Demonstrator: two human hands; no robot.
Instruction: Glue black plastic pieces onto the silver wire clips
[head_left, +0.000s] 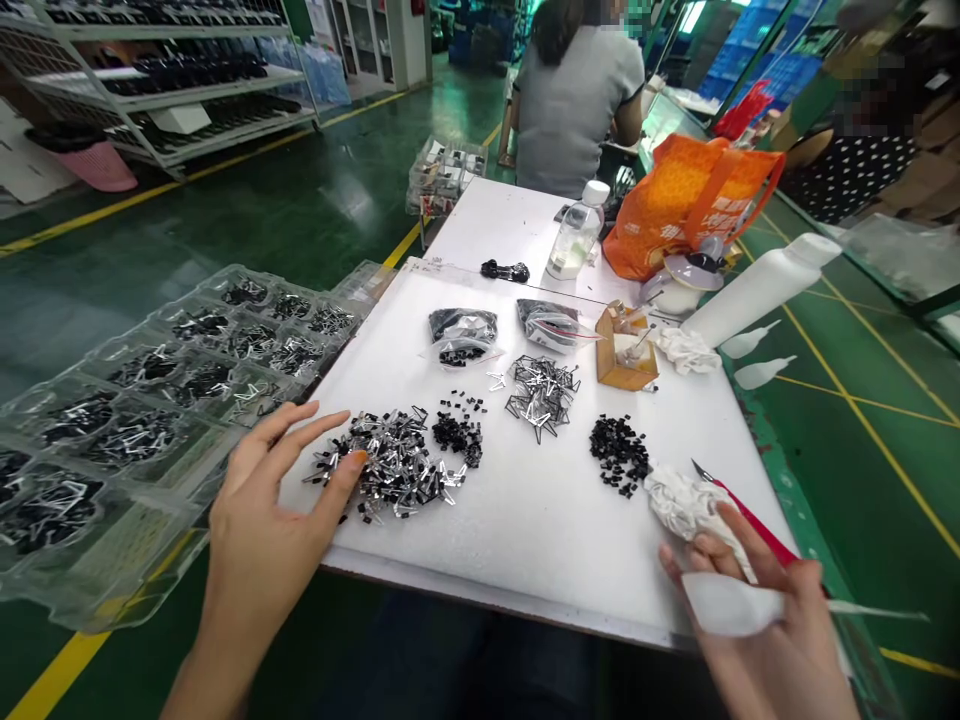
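My left hand [270, 510] rests at the near edge of a heap of small black-and-silver metal-legged parts [394, 465] on the white foam board [525, 540], its fingers spread and a fingertip touching the heap. My right hand [765, 630] grips a white squeeze bottle [727, 605] with a long thin nozzle. A red-handled craft knife [750, 520] lies against those fingers, beside a crumpled white cloth [682, 505]. Other loose heaps lie farther up the board: black pieces [619, 455], wire-like metal parts [541, 395] and small black bits [457, 432].
Stacked clear trays of parts [150, 400] sit left of the board. Beyond it are plastic bags of parts [463, 335], a cardboard box [626, 350], a water bottle [576, 232], an orange bag [690, 205] and a large white bottle [761, 290]. A co-worker [577, 105] sits farther off.
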